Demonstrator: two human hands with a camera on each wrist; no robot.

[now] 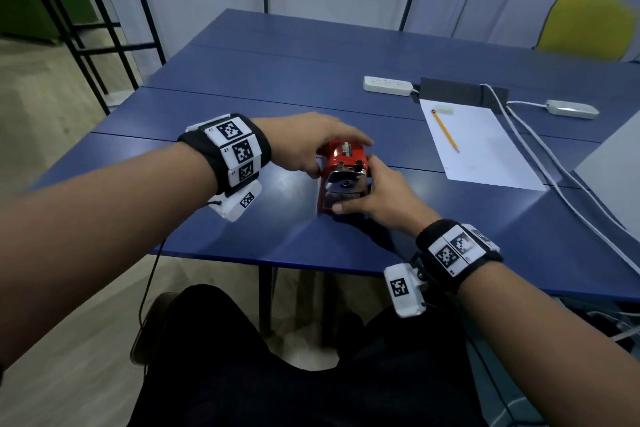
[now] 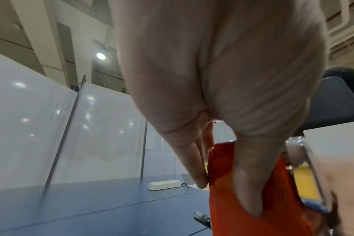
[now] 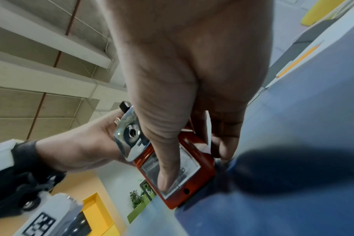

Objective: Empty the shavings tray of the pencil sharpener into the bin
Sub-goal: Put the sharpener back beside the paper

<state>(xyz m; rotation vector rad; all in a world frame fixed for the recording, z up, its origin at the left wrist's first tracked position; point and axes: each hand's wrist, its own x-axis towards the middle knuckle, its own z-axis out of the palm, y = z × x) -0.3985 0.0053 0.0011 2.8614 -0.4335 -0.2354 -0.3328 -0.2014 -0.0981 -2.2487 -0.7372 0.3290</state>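
A red pencil sharpener with a chrome front plate stands on the blue table near its front edge. My left hand grips its red body from above and behind, thumb down one side. My right hand holds the lower front, with the thumb pressed across the clear shavings tray and the fingers on the far side. The tray sits in the red housing. No bin is in view.
A white paper sheet with a yellow pencil and an eraser lies to the right. Behind it are a white power strip, a second strip and white cables. A yellow chair stands at the far right.
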